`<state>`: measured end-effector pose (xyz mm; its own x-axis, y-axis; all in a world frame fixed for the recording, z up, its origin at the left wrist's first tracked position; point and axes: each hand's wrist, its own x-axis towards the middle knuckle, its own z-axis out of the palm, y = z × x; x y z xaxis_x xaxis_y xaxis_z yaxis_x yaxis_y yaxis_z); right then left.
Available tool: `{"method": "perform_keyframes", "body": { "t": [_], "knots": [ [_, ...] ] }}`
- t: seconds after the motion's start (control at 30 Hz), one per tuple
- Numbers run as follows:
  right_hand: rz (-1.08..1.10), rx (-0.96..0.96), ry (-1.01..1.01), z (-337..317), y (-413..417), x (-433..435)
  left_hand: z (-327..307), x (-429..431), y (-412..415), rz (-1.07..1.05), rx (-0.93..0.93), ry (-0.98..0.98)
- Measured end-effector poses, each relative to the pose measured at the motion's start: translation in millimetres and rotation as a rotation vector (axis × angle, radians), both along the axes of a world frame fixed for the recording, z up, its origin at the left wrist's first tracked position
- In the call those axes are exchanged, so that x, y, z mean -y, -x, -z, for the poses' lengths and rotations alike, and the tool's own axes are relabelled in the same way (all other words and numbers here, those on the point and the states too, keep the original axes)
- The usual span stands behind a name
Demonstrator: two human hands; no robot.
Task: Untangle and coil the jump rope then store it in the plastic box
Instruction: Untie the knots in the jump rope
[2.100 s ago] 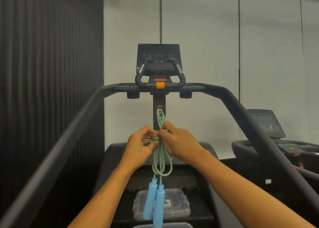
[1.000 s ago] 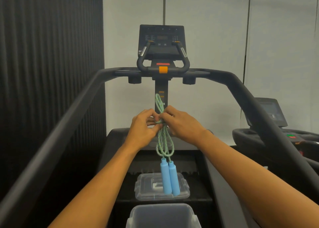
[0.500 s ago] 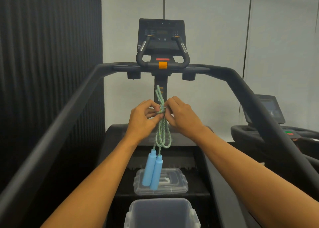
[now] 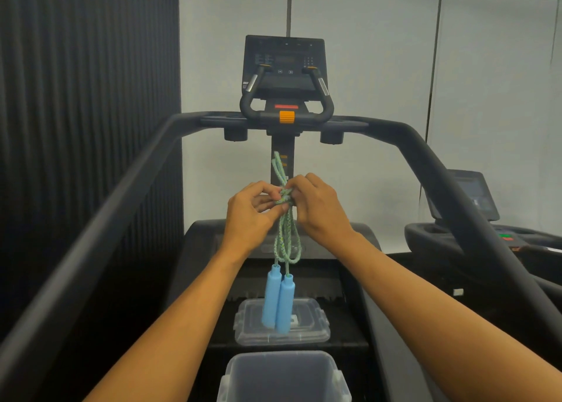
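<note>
Both hands are up in the middle of the view, pinched together on the same knot of the jump rope [image 4: 285, 237]. The left hand [image 4: 249, 216] sits at about 9 o'clock from the knot with its fingers curled in and closed on the wrapped bit, and the right hand [image 4: 319, 210] is at 3 o'clock, thumb and fingertips clamped on the same bundle, so the two are basically touching. The rope is a green braided one; a short loop pokes up at 12 o'clock from the hands and the doubled strands hang straight down at 6 o'clock, ending in the two blue handles [image 4: 278, 301], which dangle side by side. Right behind the handles, lower down, a clear lid [image 4: 310, 328] lies flat on the treadmill [image 4: 425, 158] deck. At 6 o'clock from that, at the very bottom edge, the plastic box [image 4: 282, 377] stands open, with the rope well above it and none of it inside. The treadmill's console [image 4: 284, 64] is at 12 o'clock, and a second machine [image 4: 474, 201] shows off at 3 o'clock.
</note>
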<state>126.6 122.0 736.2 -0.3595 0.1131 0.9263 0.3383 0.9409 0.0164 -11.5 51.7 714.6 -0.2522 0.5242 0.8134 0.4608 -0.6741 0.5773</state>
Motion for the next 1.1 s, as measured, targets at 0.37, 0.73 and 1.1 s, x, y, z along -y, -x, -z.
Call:
{"method": "perform_keyframes", "body": {
  "t": [0.37, 0.73, 1.1],
  "knots": [
    [-0.358, -0.392, 0.596, -3.9, 4.0, 14.4, -7.1, 5.8, -5.3, 0.001, 0.054, -0.051],
    [-0.722, -0.580, 0.847, 2.8, 7.3, 37.1, -14.9, 3.2, -12.6, 0.028, 0.219, -0.065],
    [-0.919, -0.652, 1.008, -2.5, -4.8, 37.8, -18.9, -3.4, -11.6, 0.210, 0.347, 0.071]
  ]
}}
